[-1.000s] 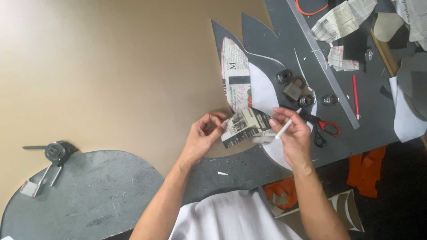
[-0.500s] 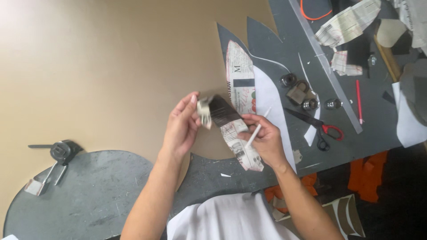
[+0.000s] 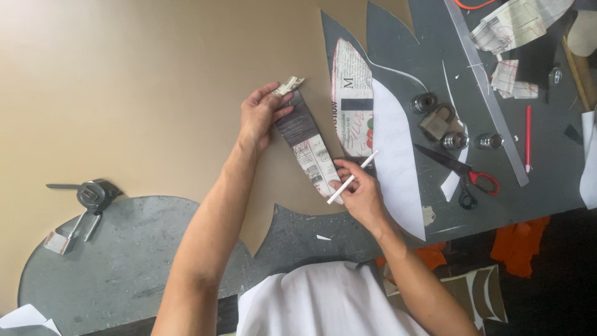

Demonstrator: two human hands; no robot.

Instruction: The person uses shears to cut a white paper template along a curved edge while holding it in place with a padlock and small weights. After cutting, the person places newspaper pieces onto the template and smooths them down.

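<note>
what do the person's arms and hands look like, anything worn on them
Both forearms are bare right down to the wrists, with no sleeves showing over them. The left hand and the right hand wear no gloves, and no watch, bracelet or ring can be made out. A white garment covers the torso below the arms.

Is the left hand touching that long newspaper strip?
Touching. The head view shows the left hand pinching the upper end of the newspaper strip between thumb and fingers.
</note>
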